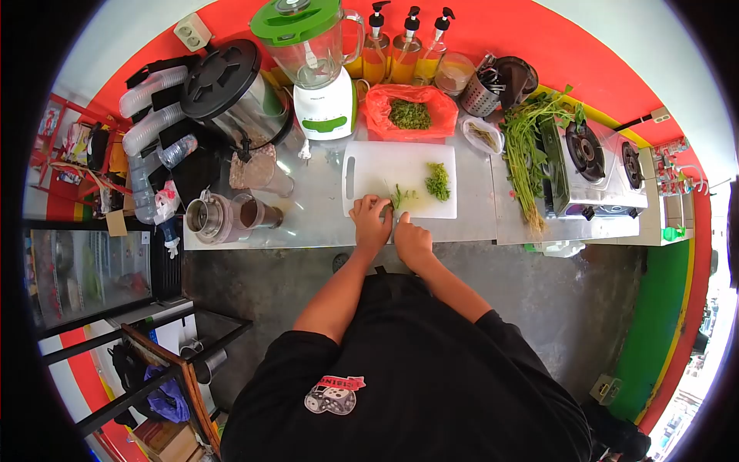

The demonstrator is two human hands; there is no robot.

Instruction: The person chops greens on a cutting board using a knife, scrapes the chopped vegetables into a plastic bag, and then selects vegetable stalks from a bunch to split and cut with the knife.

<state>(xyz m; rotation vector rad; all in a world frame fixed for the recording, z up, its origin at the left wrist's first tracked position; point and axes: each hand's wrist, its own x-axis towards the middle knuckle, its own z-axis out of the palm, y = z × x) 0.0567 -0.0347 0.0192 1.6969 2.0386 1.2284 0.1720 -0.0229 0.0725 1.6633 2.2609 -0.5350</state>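
A white cutting board (369, 165) lies on the metal counter in front of me. Chopped greens (438, 182) form a small heap on its right side, with more cut bits (399, 196) near the board's front edge. My left hand (371, 221) is at that edge with its fingers curled together over the greens. My right hand (413, 240) is closed just to the right, around a handle that is mostly hidden; a narrow part of a knife shows between the hands. Behind the board, a red plastic bag (377, 113) holds chopped greens.
A blender (323, 108) and a large lidded container (231, 85) stand behind to the left. Cups (265, 175) sit left of the board. Long-stemmed greens (525, 165) lie beside a gas stove (600, 185) on the right. Pump bottles (405, 58) stand at the back wall.
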